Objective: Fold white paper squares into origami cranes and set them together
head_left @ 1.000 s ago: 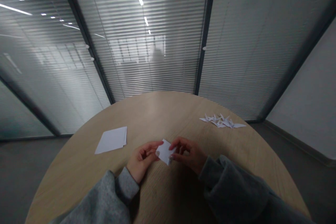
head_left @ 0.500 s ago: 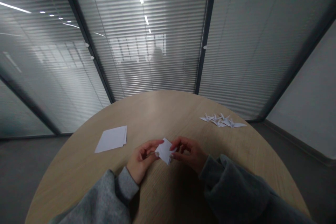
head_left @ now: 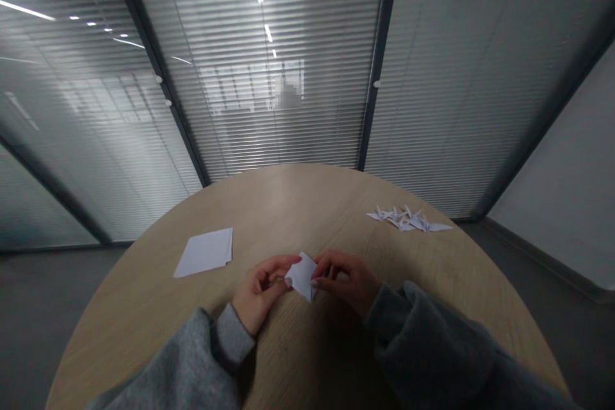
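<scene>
Both hands meet over the near middle of a round wooden table. Between them is a small folded piece of white paper, held just above the tabletop. My left hand pinches its left edge with thumb and forefinger. My right hand grips its right side, fingers curled and pressed onto the paper. Grey sleeves cover both forearms.
A stack of white square paper sheets lies to the left. Several folded white paper cranes lie in a cluster at the far right. Glass partitions with blinds stand behind the table, whose round edge drops off on all sides.
The right hand's fingers have closed further over the paper's right side, covering more of it. The left hand has kept its pinch.
</scene>
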A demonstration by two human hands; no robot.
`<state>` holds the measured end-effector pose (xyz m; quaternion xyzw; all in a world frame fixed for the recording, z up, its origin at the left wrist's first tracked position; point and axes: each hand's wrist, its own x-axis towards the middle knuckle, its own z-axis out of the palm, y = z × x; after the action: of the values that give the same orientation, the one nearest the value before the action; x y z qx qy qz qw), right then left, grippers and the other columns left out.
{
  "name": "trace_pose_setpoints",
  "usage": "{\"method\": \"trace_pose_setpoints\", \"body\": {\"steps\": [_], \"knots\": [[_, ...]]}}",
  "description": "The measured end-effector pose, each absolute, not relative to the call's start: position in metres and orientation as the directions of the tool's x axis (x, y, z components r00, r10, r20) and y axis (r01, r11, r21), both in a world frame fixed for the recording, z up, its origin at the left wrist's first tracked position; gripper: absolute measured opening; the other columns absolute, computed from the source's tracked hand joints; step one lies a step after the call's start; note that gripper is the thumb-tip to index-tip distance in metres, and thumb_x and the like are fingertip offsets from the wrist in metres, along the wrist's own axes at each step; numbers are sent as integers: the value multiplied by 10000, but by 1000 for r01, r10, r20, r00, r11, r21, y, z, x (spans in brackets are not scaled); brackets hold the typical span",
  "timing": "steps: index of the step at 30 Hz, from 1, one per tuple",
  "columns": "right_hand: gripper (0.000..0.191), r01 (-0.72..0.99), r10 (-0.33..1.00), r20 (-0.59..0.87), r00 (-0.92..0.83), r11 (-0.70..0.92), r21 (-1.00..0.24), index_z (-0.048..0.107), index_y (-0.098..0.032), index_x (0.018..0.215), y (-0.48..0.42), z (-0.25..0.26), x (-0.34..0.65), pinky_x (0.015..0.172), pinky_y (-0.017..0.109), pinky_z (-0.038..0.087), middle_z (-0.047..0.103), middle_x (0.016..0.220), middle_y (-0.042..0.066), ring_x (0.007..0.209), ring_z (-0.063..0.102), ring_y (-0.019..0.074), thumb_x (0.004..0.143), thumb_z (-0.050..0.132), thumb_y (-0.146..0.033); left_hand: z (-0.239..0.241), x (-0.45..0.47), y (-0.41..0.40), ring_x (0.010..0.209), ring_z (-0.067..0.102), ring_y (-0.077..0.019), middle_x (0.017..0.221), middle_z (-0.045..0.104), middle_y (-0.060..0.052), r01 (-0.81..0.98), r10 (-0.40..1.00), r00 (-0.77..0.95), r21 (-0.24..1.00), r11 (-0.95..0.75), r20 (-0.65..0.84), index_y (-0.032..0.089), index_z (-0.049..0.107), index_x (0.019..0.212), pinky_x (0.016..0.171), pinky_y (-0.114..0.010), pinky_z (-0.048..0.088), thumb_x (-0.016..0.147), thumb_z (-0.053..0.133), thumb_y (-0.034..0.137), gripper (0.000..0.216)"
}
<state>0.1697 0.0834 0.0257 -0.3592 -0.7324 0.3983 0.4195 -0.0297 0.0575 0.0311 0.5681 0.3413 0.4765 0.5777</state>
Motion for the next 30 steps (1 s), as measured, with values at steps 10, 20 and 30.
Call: {"method": "trace_pose_setpoints", "body": {"steps": [10,20,30], "knots": [[275,72,911,273,-308,308,-949,603,-171,652,82,26,167,581,266,413,671,907,80,704,586,163,677,684,-433,31,-29,55,794,619,-176,870,693,-69,-60,937,325,991,-118,132,147,639,1043,758,-300,457,724,700,344,380],[322,11,891,327,-314,347,-938,586,-176,664,81,27,165,617,273,434,647,887,68,738,585,164,701,671,-484,42,-21,48,811,613,-195,902,650,-78,130,945,313,982,-136,89,140,613,997,726,-311,504,670,696,298,372],[269,95,859,425,-285,466,-880,561,-180,703,74,29,162,587,252,474,496,751,10,685,524,137,772,615,-435,43,-18,45,718,555,-166,764,578,-34,229,949,297,958,-175,103,130,587,944,692,-310,483,710,633,327,309]]}}
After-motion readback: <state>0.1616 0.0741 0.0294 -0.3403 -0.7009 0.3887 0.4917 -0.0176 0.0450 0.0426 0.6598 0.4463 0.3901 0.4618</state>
